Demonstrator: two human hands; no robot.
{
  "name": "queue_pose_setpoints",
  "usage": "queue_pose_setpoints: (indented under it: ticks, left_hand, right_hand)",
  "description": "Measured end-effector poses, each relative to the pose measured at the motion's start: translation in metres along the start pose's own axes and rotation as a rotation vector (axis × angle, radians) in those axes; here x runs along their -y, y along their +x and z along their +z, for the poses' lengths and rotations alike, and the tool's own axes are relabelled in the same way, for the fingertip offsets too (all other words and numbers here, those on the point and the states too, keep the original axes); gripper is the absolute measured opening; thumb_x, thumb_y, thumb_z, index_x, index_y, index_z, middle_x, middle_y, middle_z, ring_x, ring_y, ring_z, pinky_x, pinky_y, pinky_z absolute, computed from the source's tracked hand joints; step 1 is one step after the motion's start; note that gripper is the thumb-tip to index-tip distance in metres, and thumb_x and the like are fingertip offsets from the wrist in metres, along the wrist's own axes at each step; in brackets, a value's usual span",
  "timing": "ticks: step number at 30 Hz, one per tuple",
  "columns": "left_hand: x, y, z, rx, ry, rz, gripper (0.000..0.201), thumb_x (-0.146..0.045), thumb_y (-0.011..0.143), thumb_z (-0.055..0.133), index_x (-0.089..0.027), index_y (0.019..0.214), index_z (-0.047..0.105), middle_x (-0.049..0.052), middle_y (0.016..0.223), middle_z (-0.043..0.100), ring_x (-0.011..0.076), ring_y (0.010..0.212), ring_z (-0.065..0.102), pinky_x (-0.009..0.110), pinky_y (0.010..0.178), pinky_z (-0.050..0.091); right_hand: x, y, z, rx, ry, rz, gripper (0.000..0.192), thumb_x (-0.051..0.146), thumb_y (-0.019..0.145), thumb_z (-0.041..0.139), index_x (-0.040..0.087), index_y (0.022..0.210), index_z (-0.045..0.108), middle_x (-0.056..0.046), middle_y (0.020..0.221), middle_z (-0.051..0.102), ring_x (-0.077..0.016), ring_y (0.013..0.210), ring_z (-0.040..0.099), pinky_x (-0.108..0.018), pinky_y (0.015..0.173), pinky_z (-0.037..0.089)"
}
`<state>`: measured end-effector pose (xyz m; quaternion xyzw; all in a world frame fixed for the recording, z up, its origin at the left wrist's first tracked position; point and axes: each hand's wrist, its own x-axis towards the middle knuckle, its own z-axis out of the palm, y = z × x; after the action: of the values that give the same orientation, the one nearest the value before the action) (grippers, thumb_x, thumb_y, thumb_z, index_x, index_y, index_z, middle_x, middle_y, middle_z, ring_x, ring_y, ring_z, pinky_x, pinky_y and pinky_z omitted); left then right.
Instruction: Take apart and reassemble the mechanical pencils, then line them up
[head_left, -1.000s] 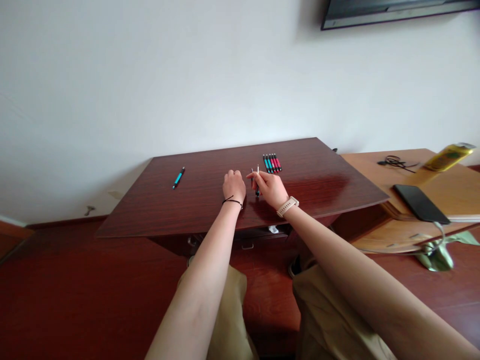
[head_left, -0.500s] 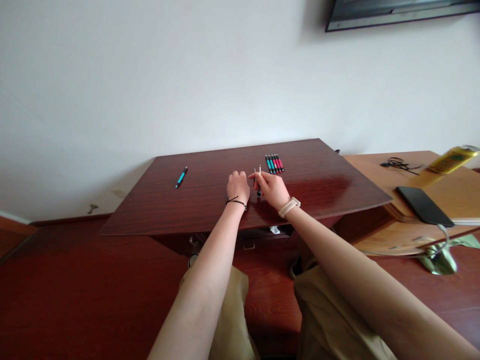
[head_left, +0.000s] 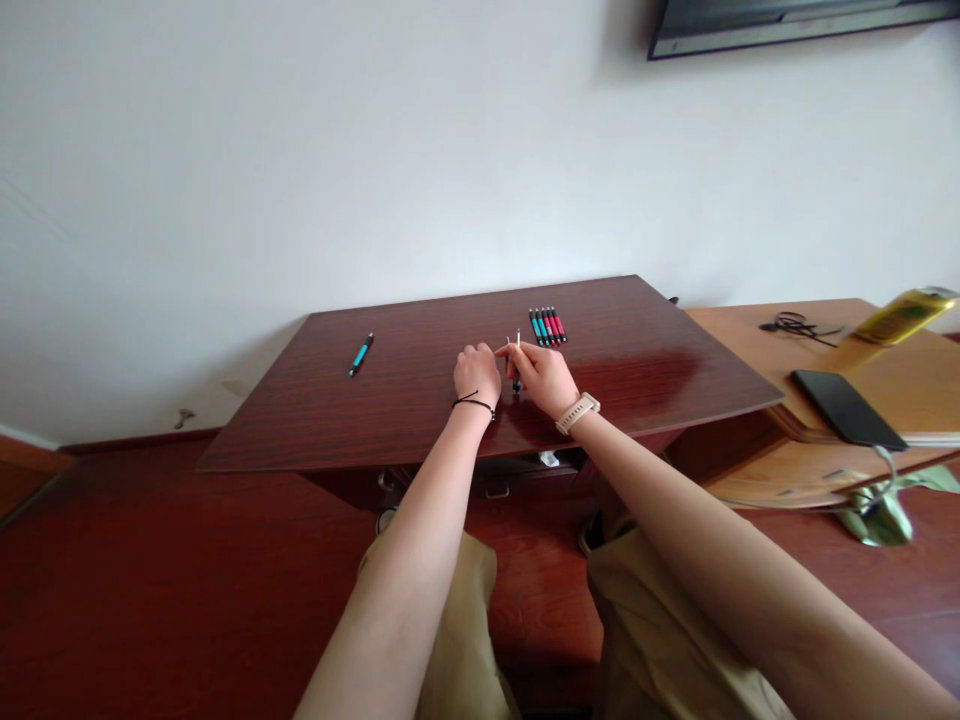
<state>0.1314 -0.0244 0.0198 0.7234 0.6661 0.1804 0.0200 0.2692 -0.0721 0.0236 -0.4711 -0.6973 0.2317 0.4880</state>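
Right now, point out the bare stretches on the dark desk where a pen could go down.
The dark desk is bare between the lone teal pen and the left hand, and along its right side, past the row of pens. It is crowded in the middle, where the right hand pinches a pen close beside the left hand.

Bright even daylight, glare on table [head_left: 660, 365] (right side), edges warped
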Motion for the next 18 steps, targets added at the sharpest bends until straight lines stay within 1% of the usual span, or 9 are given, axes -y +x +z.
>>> queue_pose_setpoints:
  ticks: [9,14,18]
  left_hand:
    - [-0.002,-0.004,-0.009,0.053,-0.024,-0.021,0.023,-0.009,0.101,0.052,-0.010,0.119,0.066,0.027,0.123,0.069,0.0378,0.121,0.069,0.043,0.099,0.053]
    - [0.000,-0.005,-0.016,0.088,0.006,-0.006,0.020,-0.010,0.101,0.054,-0.012,0.115,0.068,0.026,0.118,0.071,0.0388,0.118,0.071,0.044,0.098,0.054]
    - [0.001,-0.006,-0.018,0.102,0.025,0.003,0.021,-0.011,0.100,0.055,-0.011,0.116,0.068,0.026,0.117,0.072,0.0394,0.116,0.073,0.045,0.097,0.055]
  right_hand:
    - [0.001,-0.001,-0.001,0.000,0.011,-0.006,0.066,0.073,0.109,0.038,0.023,0.110,0.082,-0.004,0.077,0.074,-0.0157,0.057,0.058,-0.029,0.065,0.046]
    - [0.002,-0.001,-0.001,0.003,0.017,0.009,0.068,0.075,0.108,0.038,0.023,0.110,0.082,-0.004,0.078,0.074,-0.0164,0.060,0.059,-0.028,0.065,0.046]
    - [0.001,-0.001,-0.001,0.001,0.017,0.005,0.066,0.073,0.109,0.038,0.023,0.110,0.081,-0.004,0.078,0.073,-0.0159,0.060,0.059,-0.028,0.065,0.046]
